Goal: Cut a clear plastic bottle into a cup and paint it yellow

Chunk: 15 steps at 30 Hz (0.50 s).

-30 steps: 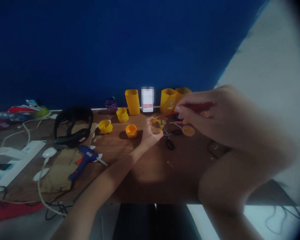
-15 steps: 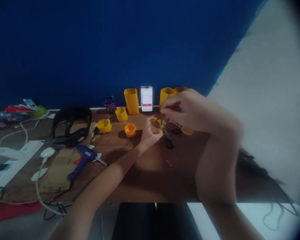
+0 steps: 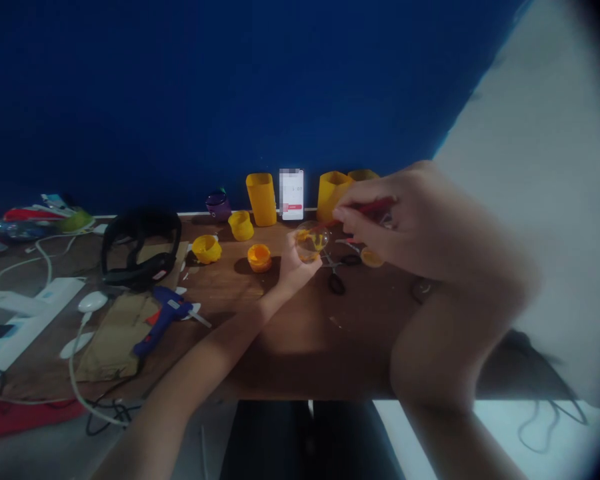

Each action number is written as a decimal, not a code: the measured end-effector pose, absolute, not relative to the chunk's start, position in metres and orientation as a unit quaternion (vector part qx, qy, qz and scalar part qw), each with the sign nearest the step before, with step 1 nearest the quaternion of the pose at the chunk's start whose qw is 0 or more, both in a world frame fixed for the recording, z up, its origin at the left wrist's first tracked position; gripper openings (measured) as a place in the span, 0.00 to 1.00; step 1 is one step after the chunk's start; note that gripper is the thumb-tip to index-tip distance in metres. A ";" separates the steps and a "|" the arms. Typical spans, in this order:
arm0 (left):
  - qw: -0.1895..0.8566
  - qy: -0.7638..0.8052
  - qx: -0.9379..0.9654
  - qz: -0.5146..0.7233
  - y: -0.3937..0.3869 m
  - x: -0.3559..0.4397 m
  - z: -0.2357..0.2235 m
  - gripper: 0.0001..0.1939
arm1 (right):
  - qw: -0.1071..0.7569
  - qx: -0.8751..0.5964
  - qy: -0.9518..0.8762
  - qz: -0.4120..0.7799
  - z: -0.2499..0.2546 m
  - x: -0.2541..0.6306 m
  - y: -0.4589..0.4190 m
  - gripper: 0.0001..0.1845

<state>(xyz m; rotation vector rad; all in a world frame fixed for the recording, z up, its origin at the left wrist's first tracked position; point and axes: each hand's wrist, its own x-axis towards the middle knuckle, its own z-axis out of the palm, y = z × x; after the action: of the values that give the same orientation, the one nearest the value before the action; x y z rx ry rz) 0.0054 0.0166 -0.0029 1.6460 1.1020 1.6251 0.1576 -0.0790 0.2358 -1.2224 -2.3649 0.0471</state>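
Note:
My left hand [image 3: 296, 268] is closed around a clear round cup [image 3: 312, 243] streaked with yellow paint, held above the table. In my right hand [image 3: 410, 230] I pinch a thin red-handled paintbrush [image 3: 377, 205]. It points left toward the cup's rim; I cannot tell whether its tip touches the cup. Left of the cup stands an open jar of orange-yellow paint [image 3: 259, 259]. Black-handled scissors [image 3: 337, 283] lie behind and below the hands. A round yellow lid-like disc [image 3: 372, 258] is partly hidden by my right hand.
Yellow containers [image 3: 262, 200] and a lit phone [image 3: 292, 195] stand along the blue wall. Two small yellow pots [image 3: 207, 249] and a purple jar [image 3: 219, 207] are further left. A blue glue gun [image 3: 166, 315], black headset [image 3: 141, 248] and power strip [image 3: 40, 320] with cables occupy the left side.
My right hand has moved right and toward me with the paintbrush, away from the cup's inside. My left hand and the cup have shifted slightly left.

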 end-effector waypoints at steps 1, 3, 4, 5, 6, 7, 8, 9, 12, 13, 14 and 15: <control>0.289 0.411 0.616 0.606 0.015 0.006 -0.003 0.33 | 0.234 -0.442 -0.866 0.014 0.234 0.156 -0.075 0.13; 0.293 0.412 0.614 0.606 0.013 0.006 -0.003 0.33 | 0.225 -0.439 -0.869 0.032 0.230 0.155 -0.066 0.13; 0.293 0.414 0.611 0.607 0.012 0.006 -0.002 0.33 | 0.221 -0.436 -0.871 0.040 0.228 0.154 -0.060 0.14; 0.293 0.416 0.608 0.609 0.011 0.007 -0.002 0.33 | 0.218 -0.434 -0.873 0.047 0.227 0.153 -0.056 0.15; 0.295 0.418 0.605 0.610 0.011 0.007 -0.001 0.32 | 0.214 -0.433 -0.874 0.052 0.226 0.153 -0.052 0.16; 0.298 0.419 0.602 0.611 0.011 0.007 -0.001 0.32 | 0.210 -0.436 -0.874 0.056 0.225 0.153 -0.049 0.16; 0.300 0.419 0.599 0.612 0.012 0.007 -0.001 0.32 | 0.206 -0.439 -0.873 0.059 0.225 0.153 -0.048 0.16; 0.301 0.420 0.598 0.613 0.013 0.007 -0.001 0.32 | 0.204 -0.442 -0.872 0.060 0.225 0.153 -0.048 0.15; 0.285 0.430 0.601 0.610 0.017 0.006 -0.003 0.31 | 0.212 -0.439 -0.872 0.046 0.229 0.154 -0.056 0.13; 0.275 0.435 0.603 0.609 0.019 0.005 -0.004 0.31 | 0.221 -0.438 -0.871 0.037 0.231 0.155 -0.061 0.14; 0.265 0.439 0.605 0.609 0.020 0.005 -0.004 0.30 | 0.229 -0.439 -0.868 0.039 0.232 0.156 -0.065 0.14; 0.255 0.442 0.607 0.610 0.021 0.005 -0.005 0.30 | 0.235 -0.439 -0.866 0.043 0.234 0.157 -0.070 0.14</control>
<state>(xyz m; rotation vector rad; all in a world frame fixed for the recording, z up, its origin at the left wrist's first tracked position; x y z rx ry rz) 0.0048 0.0209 -0.0054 1.6484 1.1997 1.6562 0.1569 -0.0698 0.2339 -1.2058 -2.3766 0.1184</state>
